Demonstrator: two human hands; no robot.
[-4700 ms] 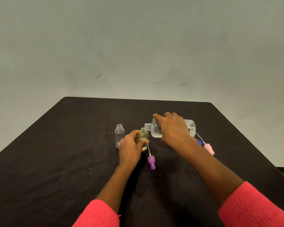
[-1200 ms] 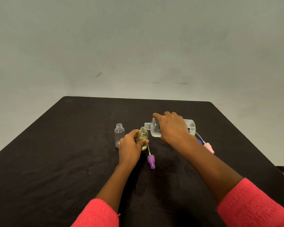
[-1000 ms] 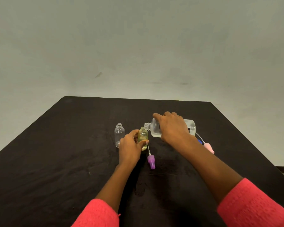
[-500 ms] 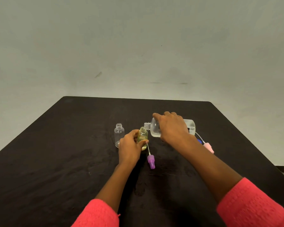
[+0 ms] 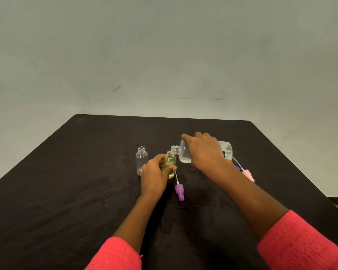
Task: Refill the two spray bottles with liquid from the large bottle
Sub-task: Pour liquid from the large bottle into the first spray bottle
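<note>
Far left of the large bottle (image 5: 181, 155), upright and uncapped on the black surface (image 5: 66, 191): an empty clear spray bottle (image 5: 141, 160). Just left of the large bottle's mouth: a yellowish spray bottle (image 5: 170, 161), held by the left hand (image 5: 154, 177), fingers curled round it. Nearer than the large bottle, lying flat: a purple spray cap (image 5: 179, 192). Large bottle tipped sideways, right hand (image 5: 203, 152) arched over it, fingers gripping. Right of it: a blue cap (image 5: 237, 167), half hidden by the wrist, and a pink spray cap (image 5: 248, 175).

- Left hand (image 5: 156, 176), arm reaching forward, curls fingers and thumb round a small clear bottle of yellowish liquid (image 5: 170, 162).
- Right hand (image 5: 203, 152), palm down, fingers wrapped over a large clear plastic bottle (image 5: 225, 148) lying sideways.
- Both forearms (image 5: 248, 199) bare below pink sleeves (image 5: 115, 254).
</note>
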